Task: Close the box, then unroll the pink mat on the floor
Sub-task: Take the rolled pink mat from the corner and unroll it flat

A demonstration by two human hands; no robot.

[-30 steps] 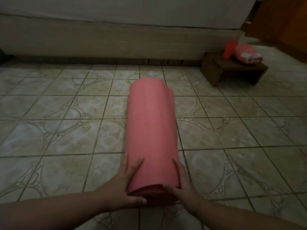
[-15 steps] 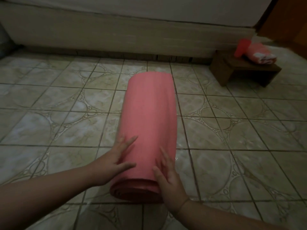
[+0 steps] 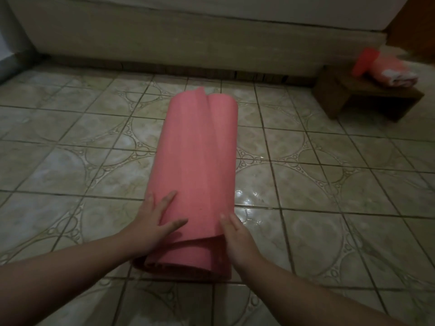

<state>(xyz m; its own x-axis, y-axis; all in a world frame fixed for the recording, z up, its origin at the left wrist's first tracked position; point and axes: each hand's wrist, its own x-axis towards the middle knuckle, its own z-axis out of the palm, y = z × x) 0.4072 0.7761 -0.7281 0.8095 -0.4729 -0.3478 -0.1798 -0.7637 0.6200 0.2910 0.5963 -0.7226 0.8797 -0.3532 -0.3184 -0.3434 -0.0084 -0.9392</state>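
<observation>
The pink mat [image 3: 197, 165] lies rolled on the tiled floor, its length running away from me. Its outer layer has come loose: a flap edge shows near the close end and a fold at the far end. My left hand [image 3: 155, 220] rests flat on the roll's left side with fingers spread. My right hand [image 3: 235, 238] presses against the right side near the loose edge, fingers together. No box is in view.
A bed base with a white mattress [image 3: 188, 41] runs along the back. At the right stands a low wooden stool [image 3: 353, 100] with a pink bundle [image 3: 390, 71] and a red cup [image 3: 363, 62] on it. Patterned floor tiles [image 3: 329, 184] spread on both sides.
Both hands went from gripping the near end of the roll to lying along its sides. The outer layer has loosened and the roll has turned slightly.
</observation>
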